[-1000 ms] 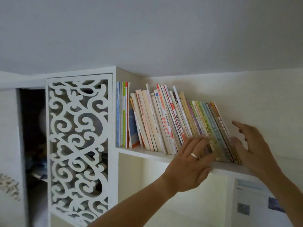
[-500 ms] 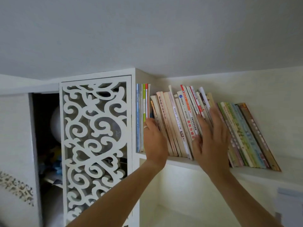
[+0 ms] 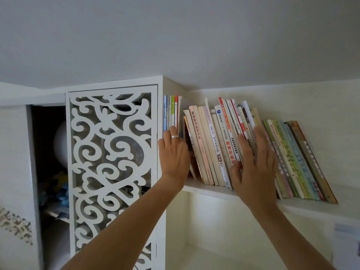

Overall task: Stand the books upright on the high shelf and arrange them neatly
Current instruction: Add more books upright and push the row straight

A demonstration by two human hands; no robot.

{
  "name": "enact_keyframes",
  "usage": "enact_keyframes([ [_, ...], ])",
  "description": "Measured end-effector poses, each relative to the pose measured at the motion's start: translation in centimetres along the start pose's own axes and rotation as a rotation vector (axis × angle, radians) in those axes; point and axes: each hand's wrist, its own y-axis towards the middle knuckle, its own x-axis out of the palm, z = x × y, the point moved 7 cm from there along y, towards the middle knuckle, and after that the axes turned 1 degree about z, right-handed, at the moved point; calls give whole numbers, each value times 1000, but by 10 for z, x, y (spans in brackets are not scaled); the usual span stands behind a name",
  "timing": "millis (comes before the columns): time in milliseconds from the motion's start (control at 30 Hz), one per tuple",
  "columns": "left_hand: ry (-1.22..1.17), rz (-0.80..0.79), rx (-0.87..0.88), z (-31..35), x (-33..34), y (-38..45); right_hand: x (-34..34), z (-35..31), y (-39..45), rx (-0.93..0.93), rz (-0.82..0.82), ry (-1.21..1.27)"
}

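Few thin bright books (image 3: 172, 112) stand upright beside the white fretwork cabinet (image 3: 111, 152) on the high white shelf (image 3: 210, 190); flat, open-fingered hands, left hand (image 3: 174, 152) and right hand (image 3: 255, 168), press the still-leaning pale paperbacks (image 3: 212, 145).

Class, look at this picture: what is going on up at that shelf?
A person is tidying books on a high white shelf. The left hand, wearing a ring, rests against the few upright books beside the fretwork cabinet. The right hand presses flat on the middle books, which lean left. The coloured books further right lean too, so the row is not yet upright.
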Motion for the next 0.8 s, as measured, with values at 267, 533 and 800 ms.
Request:
enact_keyframes([
  [267, -52, -66, -81, 12, 13, -20, 0, -1, -1, 4, 12, 16],
  [533, -404, -4, -161, 8, 25, -28, 3, 2, -3, 0, -13, -4],
  [800, -579, 69, -231, -13, -8, -27, 6, 0, -5, -1, -24, -85],
])
